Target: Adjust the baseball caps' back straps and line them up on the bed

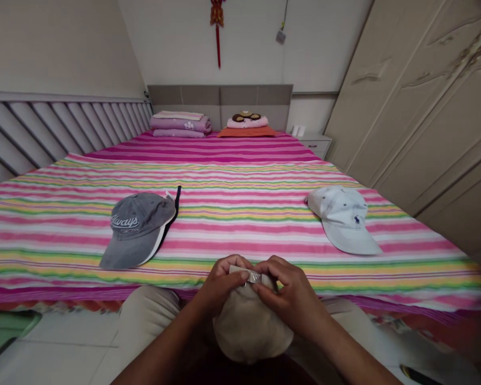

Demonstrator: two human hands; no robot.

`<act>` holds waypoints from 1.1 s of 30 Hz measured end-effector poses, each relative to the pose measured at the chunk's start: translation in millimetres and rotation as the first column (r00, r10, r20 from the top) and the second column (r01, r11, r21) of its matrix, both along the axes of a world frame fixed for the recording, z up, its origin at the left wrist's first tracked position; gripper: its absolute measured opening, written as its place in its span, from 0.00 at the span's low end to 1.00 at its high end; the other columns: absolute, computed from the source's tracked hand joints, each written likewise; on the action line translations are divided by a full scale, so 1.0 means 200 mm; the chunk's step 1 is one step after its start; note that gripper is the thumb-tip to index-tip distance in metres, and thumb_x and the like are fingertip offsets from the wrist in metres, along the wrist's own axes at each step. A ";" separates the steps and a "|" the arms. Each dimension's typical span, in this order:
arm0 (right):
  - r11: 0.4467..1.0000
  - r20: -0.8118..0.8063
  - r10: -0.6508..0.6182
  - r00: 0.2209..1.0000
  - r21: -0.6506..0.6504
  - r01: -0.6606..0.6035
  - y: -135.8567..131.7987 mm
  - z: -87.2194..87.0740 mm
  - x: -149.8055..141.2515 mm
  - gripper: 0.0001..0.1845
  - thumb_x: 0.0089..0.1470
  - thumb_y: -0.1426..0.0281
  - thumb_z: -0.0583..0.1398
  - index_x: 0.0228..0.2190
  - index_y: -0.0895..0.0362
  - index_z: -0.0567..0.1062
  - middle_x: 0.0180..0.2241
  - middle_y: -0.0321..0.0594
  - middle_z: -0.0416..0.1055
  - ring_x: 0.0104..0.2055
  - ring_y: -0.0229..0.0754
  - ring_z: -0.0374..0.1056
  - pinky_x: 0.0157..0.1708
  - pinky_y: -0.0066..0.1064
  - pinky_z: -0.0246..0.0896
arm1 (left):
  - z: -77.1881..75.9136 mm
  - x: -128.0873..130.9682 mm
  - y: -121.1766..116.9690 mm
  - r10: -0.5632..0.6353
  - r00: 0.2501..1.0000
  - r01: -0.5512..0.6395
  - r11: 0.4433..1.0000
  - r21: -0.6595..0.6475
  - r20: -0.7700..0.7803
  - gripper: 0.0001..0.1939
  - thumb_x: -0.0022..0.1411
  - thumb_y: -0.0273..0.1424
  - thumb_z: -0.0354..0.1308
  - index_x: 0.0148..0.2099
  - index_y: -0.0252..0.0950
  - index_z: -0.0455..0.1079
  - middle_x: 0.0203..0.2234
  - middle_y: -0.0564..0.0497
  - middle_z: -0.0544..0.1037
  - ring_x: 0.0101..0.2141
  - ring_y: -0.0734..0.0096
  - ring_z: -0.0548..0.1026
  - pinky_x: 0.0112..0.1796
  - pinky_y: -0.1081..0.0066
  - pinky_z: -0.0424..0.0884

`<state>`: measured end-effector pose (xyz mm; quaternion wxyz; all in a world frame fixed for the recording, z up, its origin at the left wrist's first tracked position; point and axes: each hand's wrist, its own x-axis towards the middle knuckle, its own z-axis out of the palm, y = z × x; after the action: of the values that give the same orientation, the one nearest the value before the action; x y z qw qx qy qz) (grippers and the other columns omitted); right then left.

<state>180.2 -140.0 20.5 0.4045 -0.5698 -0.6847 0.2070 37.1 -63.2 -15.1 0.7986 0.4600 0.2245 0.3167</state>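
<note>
Closest to me, the beige cap [250,329] sits over the person's lap, between the knees, just off the near edge of the bed [232,214]. The left hand [223,282] has thumb and fingers closed on the strap [233,269] beside a shiny buckle [256,277]; the right hand [287,284] pinches at the buckle's other side, its fingers bent and close together. The cap's brim is hidden from me. I'd judge the cap light and floppy, hard to break, its cloth giving good grip; the small metal buckle is probably stiff and rather slick, so best held by fingertips at its edges, with the strap pinched close by. The crown is round, matt and softly creased. Beyond, near the bed's left front corner, lies a washed-grey cap [140,214] with raised white lettering; toward the right edge, a smooth white cap [339,209]. Plump folded bedding [180,126] rests at the far edge, against a padded-looking headboard [200,96]
</note>
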 end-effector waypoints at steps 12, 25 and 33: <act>0.999 0.001 0.025 1.000 -0.039 -0.025 -0.01 0.00 0.02 0.08 0.43 0.77 0.59 0.28 0.55 0.70 0.26 0.35 0.69 0.27 0.38 0.63 0.27 0.28 0.54 | 0.00 -0.02 0.00 0.031 0.993 -0.022 0.996 -0.083 0.114 0.08 0.40 0.28 0.59 0.20 0.33 0.61 0.24 0.50 0.73 0.23 0.73 0.68 0.25 0.74 0.61; 0.995 0.108 0.035 0.994 -0.098 -0.024 0.00 0.03 0.00 0.06 0.42 0.77 0.57 0.27 0.55 0.70 0.27 0.37 0.69 0.29 0.39 0.63 0.27 0.29 0.52 | 0.17 -0.07 0.08 -0.192 0.888 0.281 0.946 0.164 -0.417 0.11 0.46 0.35 0.62 0.28 0.32 0.68 0.17 0.56 0.67 0.19 0.81 0.62 0.22 0.78 0.57; 0.886 -0.619 0.116 0.776 -0.289 -0.363 0.08 -0.09 0.10 0.17 0.52 0.57 0.54 0.30 0.59 0.70 0.24 0.35 0.64 0.25 0.34 0.57 0.26 0.26 0.50 | 0.08 -0.10 0.11 -0.283 0.950 0.292 0.955 0.052 -0.132 0.11 0.45 0.32 0.64 0.25 0.32 0.66 0.18 0.55 0.66 0.19 0.81 0.61 0.21 0.78 0.54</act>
<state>199.9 -123.7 2.2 0.4425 -0.4529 -0.5386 0.5558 17.4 -42.0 1.7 0.8039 0.5345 0.1927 0.1757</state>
